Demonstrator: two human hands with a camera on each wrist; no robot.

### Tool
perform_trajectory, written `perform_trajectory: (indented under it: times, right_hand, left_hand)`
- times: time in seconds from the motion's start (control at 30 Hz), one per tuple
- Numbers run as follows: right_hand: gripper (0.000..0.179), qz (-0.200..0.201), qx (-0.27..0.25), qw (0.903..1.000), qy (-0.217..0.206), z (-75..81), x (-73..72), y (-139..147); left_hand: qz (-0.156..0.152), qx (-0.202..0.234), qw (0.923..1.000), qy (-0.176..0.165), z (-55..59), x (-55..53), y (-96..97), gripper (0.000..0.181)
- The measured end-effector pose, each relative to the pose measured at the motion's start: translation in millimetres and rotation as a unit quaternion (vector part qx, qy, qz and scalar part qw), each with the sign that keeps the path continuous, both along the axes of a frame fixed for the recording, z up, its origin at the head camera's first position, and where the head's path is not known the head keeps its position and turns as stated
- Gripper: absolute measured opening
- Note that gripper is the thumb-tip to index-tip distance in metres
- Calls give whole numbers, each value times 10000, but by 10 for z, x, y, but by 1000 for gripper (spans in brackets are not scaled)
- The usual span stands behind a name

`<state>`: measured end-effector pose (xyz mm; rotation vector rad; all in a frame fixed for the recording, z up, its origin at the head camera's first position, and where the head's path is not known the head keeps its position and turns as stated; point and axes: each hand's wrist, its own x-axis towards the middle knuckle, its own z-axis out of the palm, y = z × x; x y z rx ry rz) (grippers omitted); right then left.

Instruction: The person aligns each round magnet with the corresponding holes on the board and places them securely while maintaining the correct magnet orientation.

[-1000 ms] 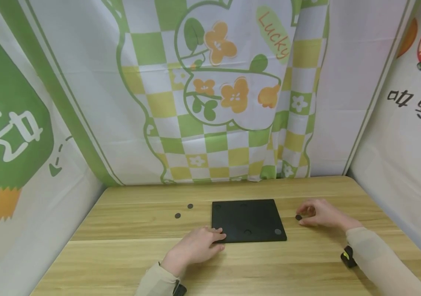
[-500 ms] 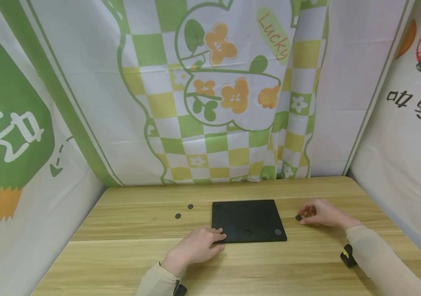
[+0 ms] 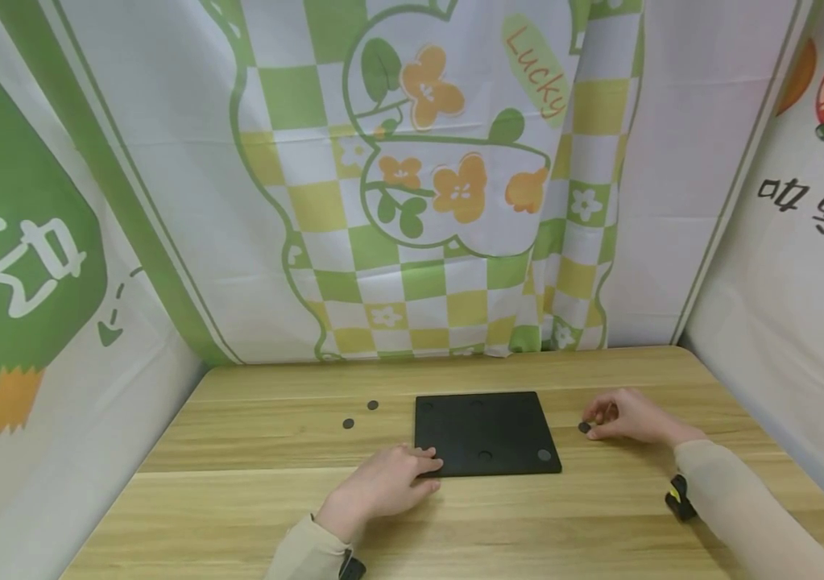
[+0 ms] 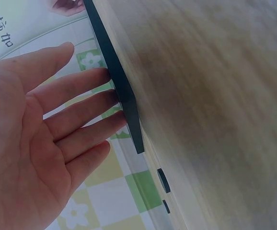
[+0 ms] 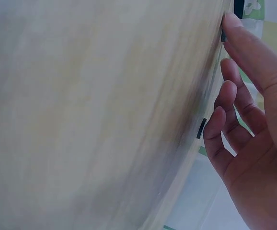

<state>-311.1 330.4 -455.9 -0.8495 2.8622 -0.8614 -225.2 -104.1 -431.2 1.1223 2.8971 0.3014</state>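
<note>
A thin black rectangular board [image 3: 480, 427] lies on the wooden table, with round marks near its edges and a grey disc [image 3: 544, 455] at its near right corner. My left hand [image 3: 390, 482] rests its fingertips on the board's near left corner; the left wrist view shows those fingers [image 4: 88, 112] nearly straight. Right of the board, my right hand [image 3: 627, 419] pinches a small dark disc [image 3: 584, 427] between thumb and finger, low over the table. In the right wrist view this disc [image 5: 223, 36] shows just at the thumb tip, and the other fingers curl loosely.
Two more dark discs [image 3: 361, 415] lie left of the board. Another small dark piece [image 5: 201, 128] shows beside the right hand's lower fingers in the right wrist view. Printed cloth [image 3: 448, 306] hangs behind the wooden table [image 3: 274, 483] and on both sides.
Almost nothing differs. The right wrist and sleeve have shifted very slightly, while the left hand, the board and the loose discs stay in place.
</note>
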Motion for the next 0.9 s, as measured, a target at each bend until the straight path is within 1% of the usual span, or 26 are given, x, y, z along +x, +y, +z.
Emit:
perform_trajectory:
  times: [0.37, 0.9]
  right_hand:
    - [21, -175, -109, 9997, -103, 18, -34, -36]
    - [17, -92, -151, 9998, -112, 31, -79, -70]
  left_hand:
    - [-5, -31, 10000, -30, -12, -9, -7, 36]
    - [-9, -6, 10000, -33, 0, -2, -7, 37]
